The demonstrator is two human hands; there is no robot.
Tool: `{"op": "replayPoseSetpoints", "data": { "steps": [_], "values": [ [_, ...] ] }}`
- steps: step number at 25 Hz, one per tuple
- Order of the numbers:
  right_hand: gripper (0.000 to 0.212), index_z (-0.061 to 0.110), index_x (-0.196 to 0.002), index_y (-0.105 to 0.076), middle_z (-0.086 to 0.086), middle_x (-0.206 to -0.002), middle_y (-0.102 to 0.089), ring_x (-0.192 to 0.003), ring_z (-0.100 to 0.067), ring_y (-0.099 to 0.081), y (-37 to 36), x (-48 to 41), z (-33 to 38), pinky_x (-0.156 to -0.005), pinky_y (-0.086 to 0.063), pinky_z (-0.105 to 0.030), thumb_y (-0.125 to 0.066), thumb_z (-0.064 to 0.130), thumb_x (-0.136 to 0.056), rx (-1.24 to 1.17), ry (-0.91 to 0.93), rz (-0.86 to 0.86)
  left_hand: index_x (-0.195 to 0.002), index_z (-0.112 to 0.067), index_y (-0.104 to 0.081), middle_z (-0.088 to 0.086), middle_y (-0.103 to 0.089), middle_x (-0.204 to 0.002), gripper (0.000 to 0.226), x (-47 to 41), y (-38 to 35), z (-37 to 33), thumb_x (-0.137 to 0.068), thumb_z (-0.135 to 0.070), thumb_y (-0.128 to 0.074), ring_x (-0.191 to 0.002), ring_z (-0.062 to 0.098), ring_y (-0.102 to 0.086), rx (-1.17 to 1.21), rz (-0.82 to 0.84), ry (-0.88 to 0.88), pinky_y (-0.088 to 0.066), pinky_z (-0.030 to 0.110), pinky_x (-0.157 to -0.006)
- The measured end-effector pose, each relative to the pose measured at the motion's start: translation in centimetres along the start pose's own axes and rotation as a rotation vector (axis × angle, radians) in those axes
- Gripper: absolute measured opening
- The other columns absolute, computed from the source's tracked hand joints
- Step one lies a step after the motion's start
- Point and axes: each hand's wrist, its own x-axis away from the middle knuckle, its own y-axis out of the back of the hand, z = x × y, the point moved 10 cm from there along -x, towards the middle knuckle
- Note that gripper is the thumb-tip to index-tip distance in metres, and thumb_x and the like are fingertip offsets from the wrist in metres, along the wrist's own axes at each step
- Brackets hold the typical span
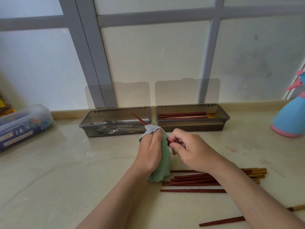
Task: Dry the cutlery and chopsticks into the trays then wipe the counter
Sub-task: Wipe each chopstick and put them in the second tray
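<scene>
My left hand (151, 150) grips a green cloth (162, 162) wrapped around a dark red chopstick (138, 119), whose thin end sticks out up and left over the left tray. My right hand (189, 150) pinches the chopstick's other end beside the cloth. The left grey tray (85, 122) holds forks and other metal cutlery. Several red chopsticks with yellow ends lie in the right grey tray (225, 117). A loose pile of chopsticks (194, 180) lies on the counter under my right forearm, and one more chopstick (221, 221) lies near the front edge.
A clear lidded box (24, 124) with colourful contents sits at the left. At the far right stands a blue and pink spray bottle (290, 118). Both trays' lids stand open against the frosted window. The beige counter (66, 171) stretches in front.
</scene>
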Motion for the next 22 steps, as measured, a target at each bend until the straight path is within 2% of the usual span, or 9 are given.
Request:
{"op": "replayPoseSetpoints", "data": {
  "steps": [3,6,10,12,14,16,18,20,22],
  "values": [
    [0.009,0.024,-0.103,-0.064,0.003,-0.075,-0.069,-0.065,-0.013,-0.066,0.2,0.6,-1.6,-0.063,-0.058,-0.032,-0.055,0.021,-0.102,-0.044,-0.133,0.067,-0.074,-0.012,-0.055,0.003,-0.052,-0.066,0.04,-0.6,1.7,0.7,-0.107,-0.023,-0.036,-0.064,0.016,-0.051,0.065,-0.121,0.056,-0.043,0.037,-0.063],
    [0.013,0.022,-0.096,-0.064,0.001,-0.067,-0.064,-0.055,-0.011,-0.055,-0.6,1.0,-1.4,-0.055,-0.051,-0.035,-0.053,0.021,-0.103,-0.039,-0.129,0.124,-0.071,-0.011,-0.053,0.003,-0.051,-0.066,0.042,-0.9,3.1,1.1,-0.106,-0.027,-0.036,-0.065,0.018,-0.05,0.08,-0.202,0.059,-0.043,0.037,-0.064],
    [0.016,0.012,-0.089,-0.052,-0.006,-0.066,-0.057,-0.051,-0.006,-0.047,-1.7,0.7,-0.7,-0.05,-0.042,-0.034,-0.049,0.018,-0.104,-0.09,-0.095,0.079,-0.067,-0.013,-0.047,0.001,-0.045,-0.063,0.043,-0.2,0.3,-0.2,-0.107,-0.019,-0.034,-0.058,0.009,-0.043,-0.062,-0.016,-0.019,-0.037,0.026,-0.057],
    [0.018,0.012,-0.091,-0.054,-0.002,-0.065,-0.06,-0.049,-0.009,-0.055,-1.7,0.7,-1.3,-0.047,-0.048,-0.028,-0.05,0.023,-0.105,-0.177,-0.177,0.077,-0.066,-0.013,-0.048,0.0,-0.047,-0.061,0.044,-0.3,-0.2,-0.3,-0.107,-0.018,-0.035,-0.057,0.008,-0.045,-0.063,0.024,-0.025,-0.039,0.023,-0.056],
    [0.024,0.013,-0.089,-0.061,-0.005,-0.067,-0.067,-0.052,-0.018,-0.067,-0.8,0.8,-1.5,-0.049,-0.056,-0.034,-0.052,0.03,-0.104,-0.193,-0.205,0.036,-0.064,-0.014,-0.047,0.0,-0.046,-0.059,0.043,-0.5,0.0,-0.3,-0.105,-0.017,-0.038,-0.057,0.01,-0.046,-0.034,0.042,-0.018,-0.041,0.027,-0.058],
    [0.028,0.014,-0.089,-0.063,-0.009,-0.07,-0.066,-0.056,-0.024,-0.069,0.6,0.5,-1.7,-0.048,-0.057,-0.037,-0.05,0.034,-0.104,-0.212,-0.195,-0.068,-0.061,-0.014,-0.046,0.001,-0.047,-0.057,0.041,-0.4,-0.8,-0.2,-0.102,-0.017,-0.041,-0.056,0.013,-0.047,0.011,0.158,0.012,-0.042,0.03,-0.058],
    [0.027,0.014,-0.09,-0.063,-0.008,-0.07,-0.06,-0.056,-0.028,-0.063,1.2,0.3,-2.4,-0.042,-0.049,-0.032,-0.05,0.033,-0.104,-0.292,-0.219,-0.152,-0.059,-0.014,-0.045,-0.001,-0.05,-0.054,0.041,0.7,-2.8,-0.2,-0.1,-0.014,-0.043,-0.052,0.013,-0.05,0.032,0.357,0.065,-0.042,0.025,-0.055],
    [0.027,0.011,-0.085,-0.064,-0.008,-0.065,-0.05,-0.052,-0.025,-0.048,0.7,0.2,-3.5,-0.04,-0.038,-0.027,-0.052,0.025,-0.105,-0.456,-0.286,-0.166,-0.059,-0.016,-0.044,0.001,-0.056,-0.054,0.041,1.7,-4.5,-0.2,-0.1,-0.017,-0.043,-0.054,0.012,-0.055,-0.007,0.507,0.096,-0.041,0.026,-0.057],
    [0.028,0.012,-0.077,-0.063,-0.01,-0.064,-0.043,-0.053,-0.019,-0.037,0.0,0.3,-4.1,-0.042,-0.027,-0.025,-0.053,0.019,-0.103,-0.615,-0.35,-0.154,-0.059,-0.014,-0.043,0.019,-0.054,-0.057,0.039,1.9,-4.9,-0.3,-0.096,-0.027,-0.044,-0.055,0.012,-0.055,-0.054,0.548,0.077,-0.038,0.032,-0.061]
  ]
}}
